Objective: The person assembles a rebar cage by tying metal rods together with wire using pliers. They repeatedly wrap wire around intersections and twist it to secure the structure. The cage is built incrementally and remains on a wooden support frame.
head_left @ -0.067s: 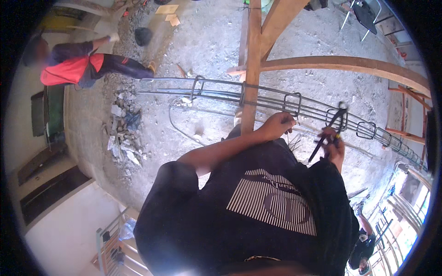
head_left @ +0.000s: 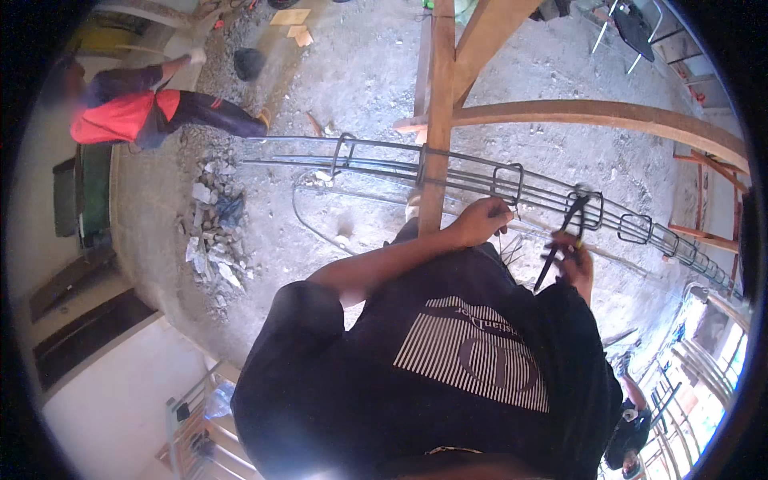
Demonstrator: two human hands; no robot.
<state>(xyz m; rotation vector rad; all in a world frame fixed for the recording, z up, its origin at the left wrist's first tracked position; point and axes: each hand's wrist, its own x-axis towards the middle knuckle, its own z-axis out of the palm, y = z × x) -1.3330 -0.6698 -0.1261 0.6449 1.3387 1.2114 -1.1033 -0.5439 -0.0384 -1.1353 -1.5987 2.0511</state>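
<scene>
- The steel bar cage (head_left: 521,184) slants from left of centre to the right edge, rectangular ties spaced along its bars.
- Just below it at centre, the left hand (head_left: 484,222) pinches a thin dark wire (head_left: 502,237) at its fingertips.
- Right of centre, the right hand (head_left: 578,262) grasps dark pliers (head_left: 575,210), their head overlapping a tie of the cage.
- A timber post (head_left: 437,180) crosses the cage's line, left of both hands; a beam (head_left: 592,111) bends rightward above.
- The wearer's dark shirt (head_left: 336,384) blocks the lower centre.
- Broken rubble (head_left: 218,228) lies left of centre.
- A co-worker in red and dark clothing (head_left: 120,120) occupies the upper left; another person (head_left: 630,434) appears lower right.
- A dark-seated chair (head_left: 630,34) stands upper right.
</scene>
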